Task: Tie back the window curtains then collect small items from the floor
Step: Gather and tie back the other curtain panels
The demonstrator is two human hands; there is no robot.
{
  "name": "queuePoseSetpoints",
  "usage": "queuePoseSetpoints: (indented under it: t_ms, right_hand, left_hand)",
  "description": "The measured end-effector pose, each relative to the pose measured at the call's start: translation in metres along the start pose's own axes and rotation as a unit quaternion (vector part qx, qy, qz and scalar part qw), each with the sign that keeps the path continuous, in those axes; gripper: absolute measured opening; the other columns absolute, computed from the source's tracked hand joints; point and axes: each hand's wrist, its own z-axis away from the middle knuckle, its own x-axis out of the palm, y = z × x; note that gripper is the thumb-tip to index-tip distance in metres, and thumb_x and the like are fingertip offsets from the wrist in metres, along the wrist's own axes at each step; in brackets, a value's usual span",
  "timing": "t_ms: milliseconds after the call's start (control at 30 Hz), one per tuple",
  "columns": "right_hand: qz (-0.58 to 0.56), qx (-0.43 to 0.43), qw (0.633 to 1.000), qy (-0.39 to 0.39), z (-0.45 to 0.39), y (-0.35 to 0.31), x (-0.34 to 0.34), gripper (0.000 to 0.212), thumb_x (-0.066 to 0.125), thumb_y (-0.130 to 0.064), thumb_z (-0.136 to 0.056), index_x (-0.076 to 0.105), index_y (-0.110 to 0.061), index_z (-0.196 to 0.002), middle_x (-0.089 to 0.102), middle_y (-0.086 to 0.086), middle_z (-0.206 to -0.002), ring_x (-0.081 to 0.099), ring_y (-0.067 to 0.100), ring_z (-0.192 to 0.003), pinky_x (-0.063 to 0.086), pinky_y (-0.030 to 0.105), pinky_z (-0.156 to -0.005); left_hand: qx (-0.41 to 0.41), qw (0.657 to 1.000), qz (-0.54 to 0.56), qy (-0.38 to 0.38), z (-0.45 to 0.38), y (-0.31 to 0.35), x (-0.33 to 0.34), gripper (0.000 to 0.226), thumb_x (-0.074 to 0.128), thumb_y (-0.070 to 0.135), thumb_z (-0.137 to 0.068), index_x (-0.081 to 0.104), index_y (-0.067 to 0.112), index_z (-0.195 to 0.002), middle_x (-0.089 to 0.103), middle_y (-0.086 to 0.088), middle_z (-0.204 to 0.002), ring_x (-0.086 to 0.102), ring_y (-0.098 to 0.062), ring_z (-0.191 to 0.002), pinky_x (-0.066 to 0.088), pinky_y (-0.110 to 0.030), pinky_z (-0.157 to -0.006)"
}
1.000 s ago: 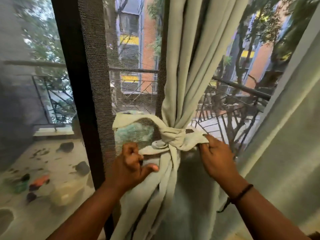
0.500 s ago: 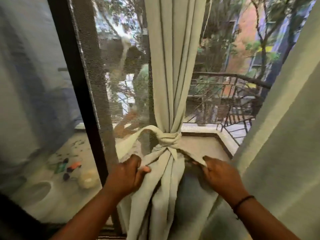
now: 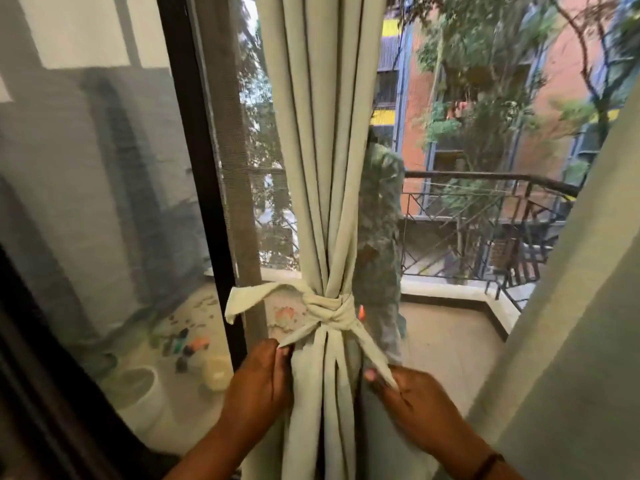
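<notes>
A pale green curtain [image 3: 322,150] hangs gathered in the middle of the window, bound by a knotted fabric tie-back [image 3: 329,308] of the same cloth. One loop of the tie sticks out to the left. My left hand [image 3: 259,386] pinches the left tail of the tie just below the knot. My right hand [image 3: 412,403] pinches the right tail, pulled down and to the right. Small colourful items [image 3: 188,346] lie on the balcony floor beyond the glass at the lower left.
A dark window frame post [image 3: 204,188] with mesh screen stands left of the curtain. A second curtain [image 3: 571,323] hangs at the right. Outside are a black balcony railing [image 3: 485,216], a white pot [image 3: 138,393] and a pale round container [image 3: 218,374].
Both hands have drawn the tie's tails downward and the knot has tightened against the curtain. The view has tilted up and shifted, so the knot sits lower in frame.
</notes>
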Motion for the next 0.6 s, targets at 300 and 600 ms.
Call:
queuePoseSetpoints:
  t_ms: [300, 600]
  right_hand:
    - [-0.343, -0.076, 0.926, 0.135, -0.090, -0.109, -0.053, 0.061, 0.061, -0.076, -0.060, 0.058, -0.035, -0.105, 0.067, -0.016, -0.096, 0.064, 0.004, -0.090, 0.054, 0.024, -0.077]
    - [-0.222, -0.116, 0.902, 0.352, -0.183, -0.198, -0.077, 0.028, 0.045, -0.044, -0.092, 0.057, -0.019, -0.090, 0.065, 0.006, -0.081, 0.063, 0.023, -0.075, 0.052, 0.045, -0.068]
  left_hand:
    - [0.158, 0.944, 0.216, 0.190, -0.055, 0.112, -0.054, 0.027, 0.059, 0.031, -0.080, 0.043, 0.032, -0.102, 0.044, 0.018, -0.101, 0.051, -0.011, -0.083, 0.043, -0.022, -0.072]
    - [0.057, 0.950, 0.234, 0.199, -0.192, 0.117, -0.086, 0.024, 0.055, 0.038, -0.092, 0.056, 0.020, -0.108, 0.058, 0.014, -0.100, 0.053, -0.002, -0.088, 0.043, -0.018, -0.076]
